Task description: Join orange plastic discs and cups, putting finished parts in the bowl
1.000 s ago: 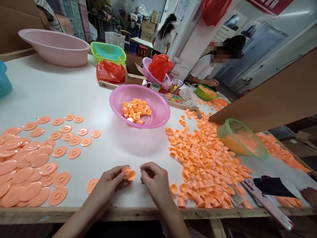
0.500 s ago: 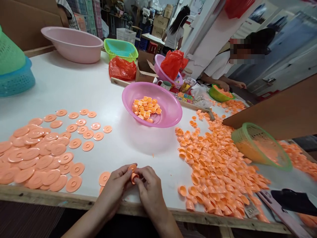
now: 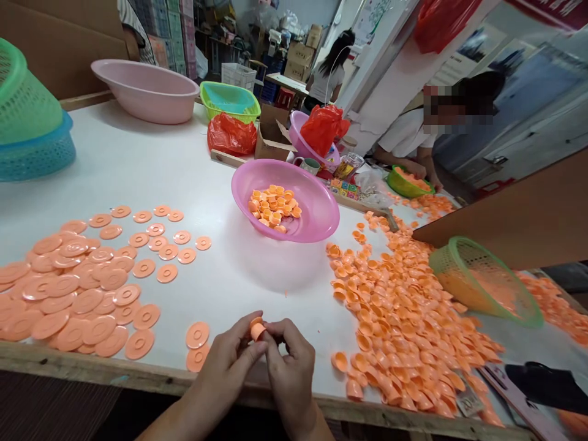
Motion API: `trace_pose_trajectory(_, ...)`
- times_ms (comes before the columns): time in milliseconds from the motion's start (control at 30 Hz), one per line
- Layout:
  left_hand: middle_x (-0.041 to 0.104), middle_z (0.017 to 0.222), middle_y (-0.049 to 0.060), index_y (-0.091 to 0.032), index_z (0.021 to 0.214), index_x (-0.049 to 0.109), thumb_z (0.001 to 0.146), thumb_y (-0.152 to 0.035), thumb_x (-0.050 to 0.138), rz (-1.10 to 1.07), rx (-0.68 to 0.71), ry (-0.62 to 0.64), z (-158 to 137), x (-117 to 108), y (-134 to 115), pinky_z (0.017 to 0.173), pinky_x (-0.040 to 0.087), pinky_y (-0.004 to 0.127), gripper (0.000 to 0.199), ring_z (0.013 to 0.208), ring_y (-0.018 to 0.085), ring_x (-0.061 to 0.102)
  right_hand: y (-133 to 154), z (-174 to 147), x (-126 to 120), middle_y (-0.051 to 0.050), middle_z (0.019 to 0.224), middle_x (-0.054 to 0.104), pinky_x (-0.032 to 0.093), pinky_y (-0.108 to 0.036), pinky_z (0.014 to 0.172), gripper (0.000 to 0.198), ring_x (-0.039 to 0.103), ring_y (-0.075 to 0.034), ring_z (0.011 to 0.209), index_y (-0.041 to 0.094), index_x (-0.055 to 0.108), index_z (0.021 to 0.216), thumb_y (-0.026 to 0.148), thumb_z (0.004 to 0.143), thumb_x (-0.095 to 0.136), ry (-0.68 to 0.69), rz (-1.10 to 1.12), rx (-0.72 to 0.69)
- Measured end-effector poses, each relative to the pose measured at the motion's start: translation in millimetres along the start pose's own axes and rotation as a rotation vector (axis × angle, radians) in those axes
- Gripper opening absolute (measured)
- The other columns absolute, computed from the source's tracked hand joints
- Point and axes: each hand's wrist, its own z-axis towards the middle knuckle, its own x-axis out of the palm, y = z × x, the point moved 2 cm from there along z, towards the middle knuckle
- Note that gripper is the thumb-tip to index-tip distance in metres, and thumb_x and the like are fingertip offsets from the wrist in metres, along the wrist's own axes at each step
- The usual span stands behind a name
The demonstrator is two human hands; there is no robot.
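Close to the table's front edge, my left hand and my right hand meet around a small orange plastic cup. The fingers of both hands are closed on it, and a round rim shows at its top. How much of a disc is joined to it, I cannot tell, as fingertips cover part. Beside my left wrist lie two flat orange discs. Many more discs are spread and heaped on the left. To the right of my hands is a big pile of orange cups.
A pink basin with some orange pieces stands in front of my hands. A green basket lies tilted at the right, near a cardboard divider. Across the table, a co-worker's hands are at a green bowl.
My hands have shifted slightly right and lower in view. The orange cup has turned between my fingers, its opening less visible now. The camera view has shifted a little.
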Motion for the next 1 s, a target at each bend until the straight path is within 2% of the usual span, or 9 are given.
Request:
trace_pose_trajectory(133,0.071,0.112,0.008,-0.021,0.118,0.061,0.094,-0.045,0.050,0.143,0.107,-0.065,-4,7,2,0.084,0.053,0.028,0.036,0.097,0.019,0.067,2,-10,8,0.002,0.067,0.052,0.044,-0.027,0.061,0.019,0.054,-0.015,0.064,0.021,0.054,0.074,0.009,0.088,0.048,-0.126,-0.126,-0.155)
trace_pose_trajectory(267,0.071,0.101,0.005,-0.022,0.110,0.061,0.096,-0.043,0.046,0.239,0.193,-0.146,-8,6,1,0.078,0.052,0.026,0.029,0.088,0.016,0.067,5,-15,21,0.002,0.066,0.047,0.039,-0.028,0.059,0.022,0.048,-0.015,0.062,0.021,0.051,0.072,0.009,0.090,0.046,-0.207,-0.189,-0.187)
trace_pose_trajectory(400,0.071,0.097,0.004,-0.022,0.108,0.061,0.096,-0.040,0.047,0.270,0.212,-0.146,-10,0,1,0.075,0.053,0.025,0.026,0.084,0.016,0.067,5,-18,28,0.002,0.067,0.048,0.039,-0.028,0.058,0.022,0.047,-0.015,0.061,0.021,0.050,0.073,0.009,0.090,0.045,-0.225,-0.175,-0.183)
trace_pose_trajectory(500,0.071,0.104,0.005,-0.023,0.112,0.061,0.096,-0.038,0.048,0.284,0.209,-0.083,-9,-3,2,0.079,0.053,0.027,0.026,0.090,0.017,0.068,3,-14,22,0.002,0.069,0.050,0.042,-0.028,0.059,0.018,0.051,-0.014,0.062,0.022,0.049,0.075,0.011,0.090,0.046,-0.141,-0.101,-0.129)
trace_pose_trajectory(567,0.071,0.109,0.006,-0.024,0.116,0.059,0.095,-0.038,0.049,0.254,0.207,-0.031,-6,-5,2,0.082,0.053,0.028,0.027,0.094,0.018,0.068,3,-8,15,0.001,0.077,0.055,0.046,-0.027,0.060,0.010,0.055,-0.014,0.065,0.022,0.053,0.087,0.013,0.089,0.048,-0.038,-0.026,-0.079)
trace_pose_trajectory(633,0.071,0.112,0.007,-0.024,0.120,0.055,0.094,-0.038,0.051,0.158,0.192,-0.014,-2,-7,2,0.085,0.054,0.029,0.030,0.098,0.019,0.068,5,0,8,-0.001,0.091,0.059,0.050,-0.026,0.063,0.018,0.058,-0.014,0.071,0.022,0.056,0.103,0.013,0.088,0.050,0.073,0.025,-0.059)
trace_pose_trajectory(700,0.071,0.111,0.007,-0.023,0.118,0.054,0.093,-0.039,0.054,0.059,0.172,-0.017,1,-10,3,0.086,0.054,0.030,0.030,0.099,0.020,0.068,9,6,3,-0.003,0.098,0.060,0.051,-0.026,0.066,0.023,0.059,-0.014,0.076,0.023,0.058,0.107,0.013,0.087,0.051,0.133,0.038,-0.084)
trace_pose_trajectory(833,0.070,0.104,0.004,-0.023,0.107,0.061,0.091,-0.039,0.058,0.083,0.186,-0.085,-2,-13,2,0.082,0.053,0.028,0.023,0.092,0.017,0.068,17,10,5,-0.001,0.086,0.060,0.050,-0.026,0.064,0.016,0.059,-0.015,0.073,0.023,0.058,0.097,0.013,0.088,0.049,0.115,0.064,-0.090)
trace_pose_trajectory(1000,0.067,0.092,0.001,-0.024,0.106,0.062,0.095,-0.031,0.052,0.263,0.365,-0.186,-15,-8,-3,0.075,0.050,0.025,0.017,0.084,0.014,0.063,16,-4,19,-0.002,0.079,0.058,0.049,-0.030,0.059,0.013,0.058,-0.017,0.066,0.021,0.053,0.091,0.014,0.084,0.045,0.041,0.016,-0.081)
